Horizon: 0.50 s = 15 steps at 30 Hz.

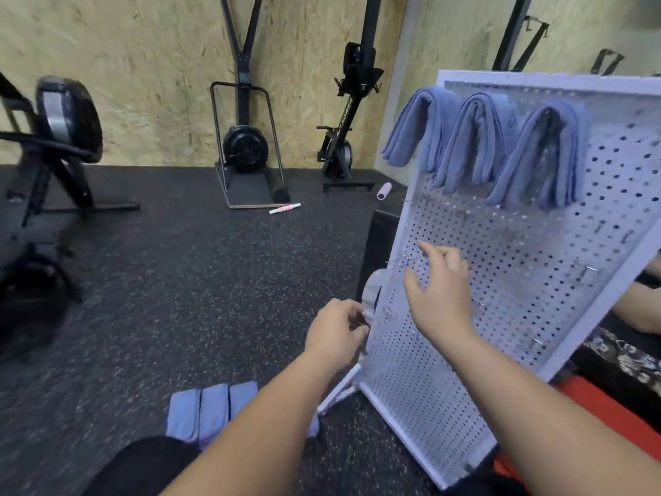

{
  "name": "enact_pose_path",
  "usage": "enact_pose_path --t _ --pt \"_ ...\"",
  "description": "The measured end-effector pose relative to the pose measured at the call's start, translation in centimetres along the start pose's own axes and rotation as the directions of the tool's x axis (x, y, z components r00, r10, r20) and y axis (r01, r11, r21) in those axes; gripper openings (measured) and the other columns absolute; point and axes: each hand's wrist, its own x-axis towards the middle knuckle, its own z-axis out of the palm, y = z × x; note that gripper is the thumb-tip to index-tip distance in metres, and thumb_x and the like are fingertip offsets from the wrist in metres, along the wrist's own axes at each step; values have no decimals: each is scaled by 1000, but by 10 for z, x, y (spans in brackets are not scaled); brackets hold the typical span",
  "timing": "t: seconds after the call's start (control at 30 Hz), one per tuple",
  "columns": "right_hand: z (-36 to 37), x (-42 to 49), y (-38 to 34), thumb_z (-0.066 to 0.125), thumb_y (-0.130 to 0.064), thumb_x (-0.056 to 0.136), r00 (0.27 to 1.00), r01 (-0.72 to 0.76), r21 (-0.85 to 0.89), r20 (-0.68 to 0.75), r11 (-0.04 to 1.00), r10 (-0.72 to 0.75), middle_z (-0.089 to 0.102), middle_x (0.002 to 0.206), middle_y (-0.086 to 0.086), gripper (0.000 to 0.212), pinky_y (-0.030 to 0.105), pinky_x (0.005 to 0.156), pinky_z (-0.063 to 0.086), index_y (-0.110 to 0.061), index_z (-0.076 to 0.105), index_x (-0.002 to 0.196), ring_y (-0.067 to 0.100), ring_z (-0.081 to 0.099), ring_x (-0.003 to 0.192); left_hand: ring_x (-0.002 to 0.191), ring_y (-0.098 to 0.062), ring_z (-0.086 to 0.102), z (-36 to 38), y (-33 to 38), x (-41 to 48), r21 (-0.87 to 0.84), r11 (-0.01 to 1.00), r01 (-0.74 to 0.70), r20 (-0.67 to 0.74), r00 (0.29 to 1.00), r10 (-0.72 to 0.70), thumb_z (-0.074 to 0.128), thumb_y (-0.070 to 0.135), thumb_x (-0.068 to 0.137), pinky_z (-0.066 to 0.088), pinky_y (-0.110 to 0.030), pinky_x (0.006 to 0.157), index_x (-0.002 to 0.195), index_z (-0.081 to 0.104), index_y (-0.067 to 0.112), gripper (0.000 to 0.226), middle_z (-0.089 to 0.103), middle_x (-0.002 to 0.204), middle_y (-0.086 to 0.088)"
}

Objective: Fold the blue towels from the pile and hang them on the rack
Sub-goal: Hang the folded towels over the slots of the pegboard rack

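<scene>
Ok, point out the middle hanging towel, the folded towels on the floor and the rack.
middle hanging towel (463, 146): head view, its left drape.
folded towels (213, 409): head view, middle one's top.
rack (518, 273): head view, bare perforated panel.

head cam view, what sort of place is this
Most likely a gym or home gym: a rowing machine stands stored upright at the back, a ski trainer stands beside it, and the speckled rubber floor has a pink foam roller lying on it.

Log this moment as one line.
hung towels: three folded on rack top row | floor towels: folded, in row | left hand: grips rack edge | right hand: open at rack face
</scene>
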Motion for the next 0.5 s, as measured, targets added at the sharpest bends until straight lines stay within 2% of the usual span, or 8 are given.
enact_pose_path --t 0.13,0.23,0.3,0.43,0.5 --pt "57 -27 8 60 -30 102 970 -75 -27 231 997 80 46 140 5 52 40 103 42 -21 49 151 25 40 135 102 -16 60 -14 -69 -28 91 987 130 37 990 -134 75 37 97 54 -39 94 134 65 30 39 59 123 5" --pt "98 -45 12 61 -37 101 916 -129 -59 377 990 142 47 139 8 52 45 100 47 -22 50 150 31 46 131 99 -16 57 -23 -114 -47 125 967 221 40 973 -227 75 36 97 51 -35 90 135 64 28 40 57 119 4" --pt "123 -55 13 63 -39 101 878 -145 -64 451 987 158 48 142 10 54 46 106 46 -22 50 151 32 47 132 98 -16 57 -27 -140 -59 152 950 274 39 958 -283 76 36 97 50 -34 88 135 64 28 41 57 118 4" --pt "171 -77 11 63 -44 101 787 -154 -89 591 984 177 47 144 9 59 46 106 49 -24 46 154 31 53 125 113 -18 61 -32 -185 -78 155 904 397 36 913 -407 75 37 97 53 -37 95 136 62 29 42 58 131 4" --pt "192 -86 9 63 -44 100 744 -154 -103 642 983 184 46 147 10 60 47 107 49 -26 45 155 31 53 126 114 -19 63 -34 -203 -83 159 881 445 34 890 -455 75 36 96 54 -38 97 136 62 29 43 58 133 3"
